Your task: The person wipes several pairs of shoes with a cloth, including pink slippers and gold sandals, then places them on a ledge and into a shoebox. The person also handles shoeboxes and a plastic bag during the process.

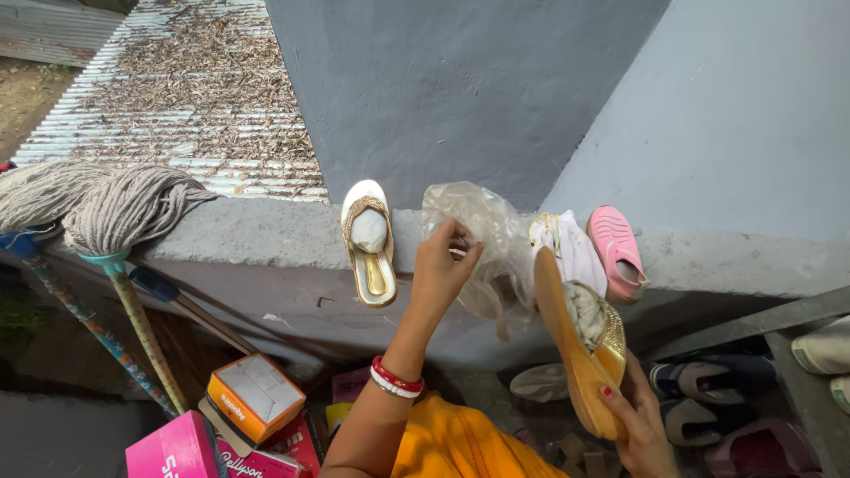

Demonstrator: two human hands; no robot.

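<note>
The left hand (pixel 443 265) is raised, its fingers pinched on a crumpled clear plastic bag (pixel 482 248) that hangs in front of the grey ledge (pixel 266 235). The right hand (pixel 639 425) grips the heel end of a gold wedge sandal (pixel 580 341), tilted toe-up, with pale stuffing in its toe. Its mate, a second gold sandal (pixel 369 243), lies across the ledge, its heel overhanging the near edge. A white shoe (pixel 571 248) and a pink shoe (pixel 617 252) sit on the ledge just right of the bag. Mop heads (pixel 97 204) drape over the ledge's left end; open ledge lies between them and the sandal. Boxes (pixel 248 398) crowd below.
</note>
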